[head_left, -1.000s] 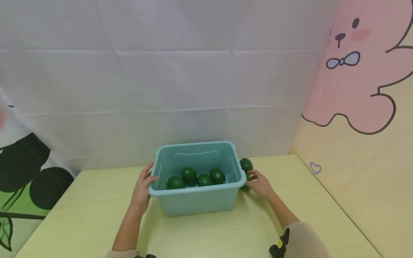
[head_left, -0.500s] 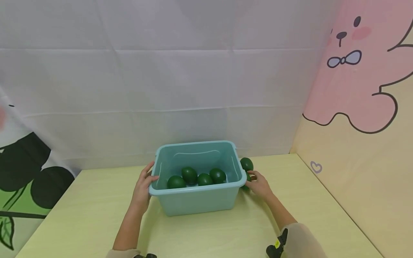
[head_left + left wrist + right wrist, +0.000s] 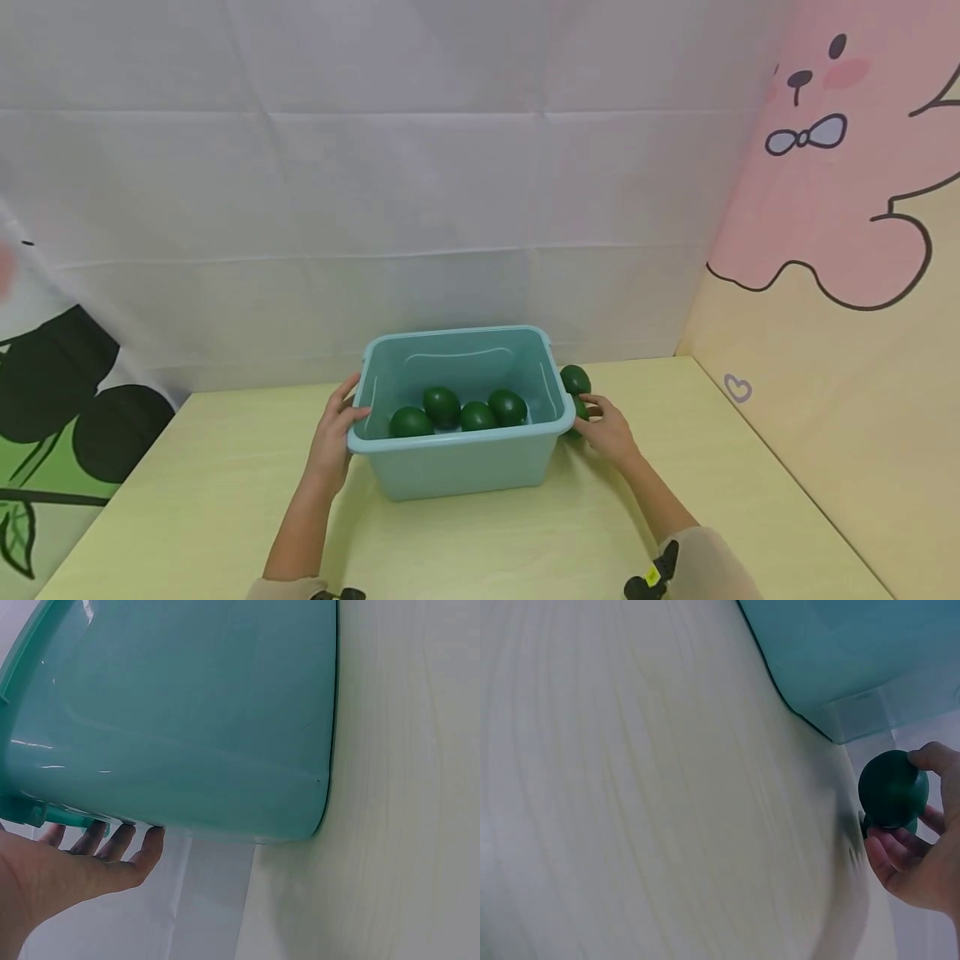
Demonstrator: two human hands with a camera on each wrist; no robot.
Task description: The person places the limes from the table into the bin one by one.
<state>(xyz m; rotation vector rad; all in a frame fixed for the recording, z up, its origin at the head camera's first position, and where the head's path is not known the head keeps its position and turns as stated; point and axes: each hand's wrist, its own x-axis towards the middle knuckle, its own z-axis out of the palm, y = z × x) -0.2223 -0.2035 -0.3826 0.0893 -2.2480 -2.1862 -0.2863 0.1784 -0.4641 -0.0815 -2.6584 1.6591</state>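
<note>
A light teal plastic bin stands on the table, with several smooth dark green avocados lying on its floor. My left hand grips the bin's left rim, its thumb over the edge and its fingers against the outer wall. Just outside the bin's right wall, my right hand holds another avocado between thumb and fingers. Behind that one is a further avocado, mostly hidden by the held one in the right wrist view.
The pale wood-grain table reaches back to a white hanging cloth close behind the bin. A side wall with a pink bear print rises along the table's right edge.
</note>
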